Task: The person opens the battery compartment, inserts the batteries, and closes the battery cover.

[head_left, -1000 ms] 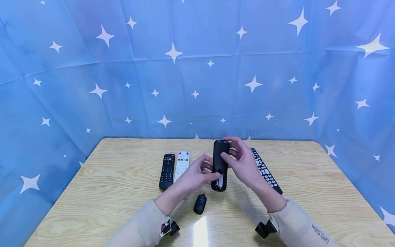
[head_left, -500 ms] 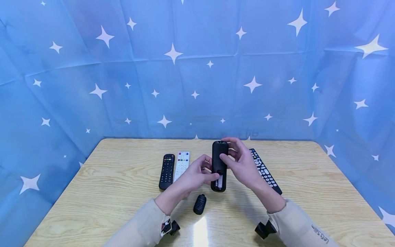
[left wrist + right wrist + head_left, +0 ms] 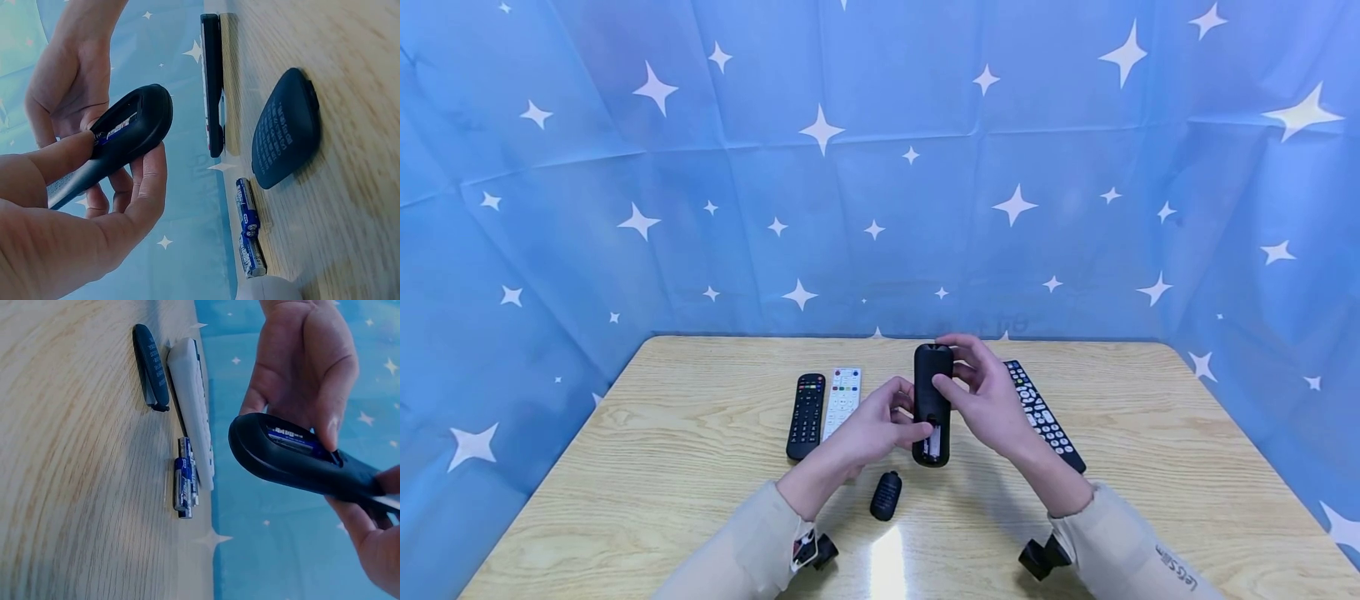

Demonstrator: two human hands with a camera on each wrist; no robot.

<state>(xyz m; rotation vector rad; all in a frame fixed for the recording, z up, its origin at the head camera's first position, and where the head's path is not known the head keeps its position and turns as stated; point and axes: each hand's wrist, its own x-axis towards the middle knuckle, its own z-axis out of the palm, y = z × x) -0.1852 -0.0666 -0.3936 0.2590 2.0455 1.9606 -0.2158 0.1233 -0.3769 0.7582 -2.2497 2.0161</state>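
Observation:
A black remote control, its back turned up, is held above the table by both hands. My left hand grips its lower part, the thumb pressing at the end of the uncovered battery compartment. Inside that compartment a blue-and-silver battery shows. My right hand holds the upper part, thumb on the back and fingers round the far side. Below, the black battery cover lies on the table. Several loose batteries lie together there, hidden from the head view by the left hand.
Left of the hands lie a black remote and a white remote, side by side. A longer black remote with white buttons is partly covered by the right hand. The wooden table ends at a blue star-patterned curtain.
The held remote and the right hand have shifted slightly left. The left thumb stays at the battery compartment, and the things on the table have not moved.

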